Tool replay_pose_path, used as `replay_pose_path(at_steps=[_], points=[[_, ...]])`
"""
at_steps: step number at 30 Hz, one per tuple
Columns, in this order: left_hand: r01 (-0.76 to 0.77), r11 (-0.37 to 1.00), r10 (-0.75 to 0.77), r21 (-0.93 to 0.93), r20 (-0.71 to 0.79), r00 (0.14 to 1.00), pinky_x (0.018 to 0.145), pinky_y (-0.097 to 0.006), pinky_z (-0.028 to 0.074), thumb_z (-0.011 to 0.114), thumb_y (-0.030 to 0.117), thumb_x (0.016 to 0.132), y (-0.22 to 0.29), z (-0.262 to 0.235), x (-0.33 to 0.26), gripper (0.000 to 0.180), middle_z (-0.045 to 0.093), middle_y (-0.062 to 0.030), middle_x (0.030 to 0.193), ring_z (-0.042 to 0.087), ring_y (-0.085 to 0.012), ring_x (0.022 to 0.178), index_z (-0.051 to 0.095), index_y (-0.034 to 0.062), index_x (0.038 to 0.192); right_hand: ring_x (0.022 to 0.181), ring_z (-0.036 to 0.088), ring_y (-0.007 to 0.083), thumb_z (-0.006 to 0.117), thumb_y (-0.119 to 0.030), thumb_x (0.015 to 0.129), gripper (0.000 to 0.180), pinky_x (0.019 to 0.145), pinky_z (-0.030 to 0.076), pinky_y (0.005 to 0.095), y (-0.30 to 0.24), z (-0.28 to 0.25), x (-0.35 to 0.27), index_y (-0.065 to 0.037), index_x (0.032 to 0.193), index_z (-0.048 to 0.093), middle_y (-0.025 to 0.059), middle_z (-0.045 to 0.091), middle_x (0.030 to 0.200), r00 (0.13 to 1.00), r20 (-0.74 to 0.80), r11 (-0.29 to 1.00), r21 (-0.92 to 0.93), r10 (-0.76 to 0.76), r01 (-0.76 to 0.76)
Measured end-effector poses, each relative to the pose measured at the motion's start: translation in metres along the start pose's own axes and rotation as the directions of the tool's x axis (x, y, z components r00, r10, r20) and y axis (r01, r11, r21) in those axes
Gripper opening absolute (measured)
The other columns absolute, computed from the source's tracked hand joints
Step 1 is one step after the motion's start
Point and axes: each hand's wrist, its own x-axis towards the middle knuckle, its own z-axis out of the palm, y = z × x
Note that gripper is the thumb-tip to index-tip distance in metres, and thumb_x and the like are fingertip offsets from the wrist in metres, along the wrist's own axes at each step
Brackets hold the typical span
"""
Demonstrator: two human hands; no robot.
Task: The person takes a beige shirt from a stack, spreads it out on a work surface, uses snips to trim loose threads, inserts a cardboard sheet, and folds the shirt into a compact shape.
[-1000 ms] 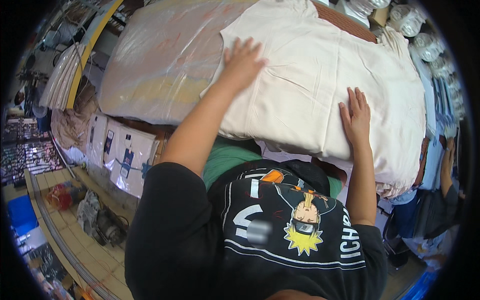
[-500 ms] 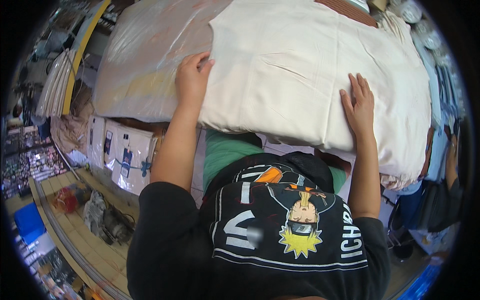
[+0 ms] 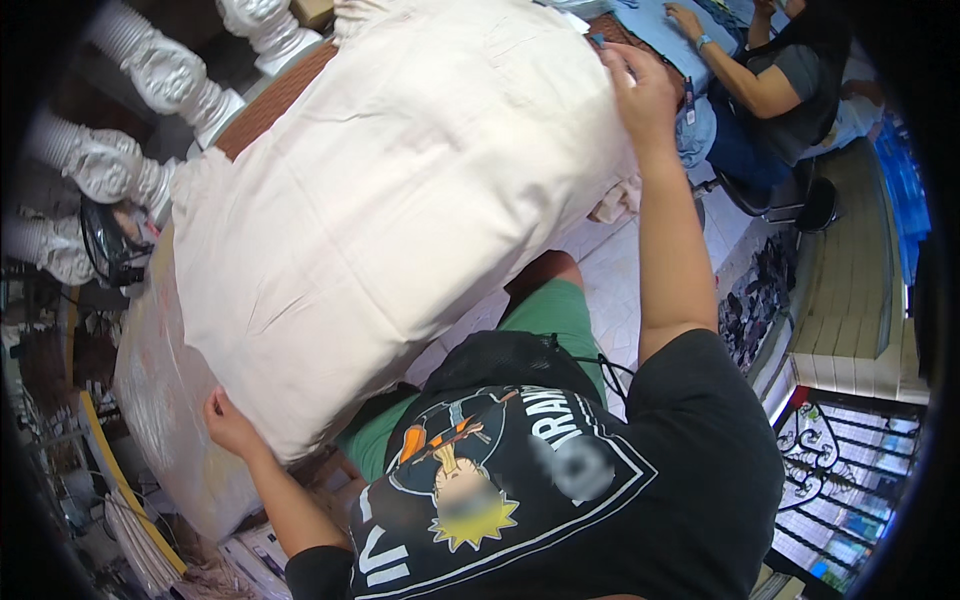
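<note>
- Fingers of our left hand [image 3: 232, 427]: bent at the lower-left edge of the pale cloth [image 3: 370, 220] (grip, we cannot tell).
- Our right hand [image 3: 645, 95]: fingers curled at the cloth's right end, grip likewise unclear.
- Cloth: spread, partly over plastic sheeting [image 3: 165, 405]; spreading looks mostly done, creases left.

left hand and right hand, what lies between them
The cream cloth spans the stretch between the left hand and right hand, in the head view.
</note>
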Motion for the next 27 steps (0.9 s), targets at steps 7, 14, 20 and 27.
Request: replay_pose_path(at_steps=[7, 14, 20, 27], points=[[0.058, 0.997, -0.058, -0.048, -0.001, 0.998, 0.077, -0.036, 0.048, 0.055, 0.025, 0.091, -0.001, 0.012, 0.004, 0.031, 0.066, -0.0176, 0.096, 0.063, -0.0291, 0.085, 0.062, -0.0033, 0.103, 0.094, 0.063, 0.0315, 0.061, -0.031, 0.082, 0.025, 0.081, 0.048, 0.0408, 0.164, -0.02, 0.02, -0.013, 0.098, 0.069, 0.0134, 0.067, 0.097, 0.837, 0.202, 0.802, -0.465, 0.509, -0.375], [-0.001, 0.999, 0.005, 0.05, -0.081, 0.997, 0.079, -0.035, 0.047, 0.055, 0.02, 0.091, -0.045, -0.013, -0.005, 0.025, 0.063, -0.0168, 0.099, 0.06, -0.0279, 0.089, 0.062, -0.0021, 0.102, 0.105, 0.059, 0.0316, 0.047, -0.031, 0.09, 0.032, 0.09, 0.045, 0.0409, 0.201, 0.064, 0.026, -0.013, 0.108, 0.066, 0.0157, 0.062, 0.112, 0.663, 0.537, 0.777, -0.62, 0.522, -0.109], [0.199, 0.907, -0.192, -0.371, 0.057, 0.98, 0.068, -0.029, 0.05, 0.059, 0.016, 0.088, -0.031, 0.023, 0.019, 0.02, 0.063, -0.0113, 0.093, 0.062, -0.0181, 0.078, 0.061, -0.0013, 0.097, 0.098, 0.06, 0.0294, 0.048, -0.033, 0.088, 0.039, 0.084, 0.046, 0.0402, 0.363, 0.024, 0.036, -0.006, 0.111, 0.062, 0.0174, 0.064, 0.106, 0.654, 0.646, 0.86, -0.51, 0.393, -0.012], [0.297, 0.94, -0.253, 0.166, 0.925, 0.283, 0.052, -0.023, 0.044, 0.057, 0.026, 0.089, -0.052, -0.119, 0.024, 0.022, 0.066, -0.0043, 0.074, 0.059, -0.009, 0.057, 0.067, 0.0067, 0.085, 0.085, 0.067, 0.0281, 0.064, -0.033, 0.081, 0.036, 0.071, 0.052, 0.0379, 0.253, 0.019, 0.079, -0.003, 0.099, 0.066, 0.0112, 0.07, 0.09, 0.915, 0.191, 0.779, -0.601, 0.355, -0.177]])
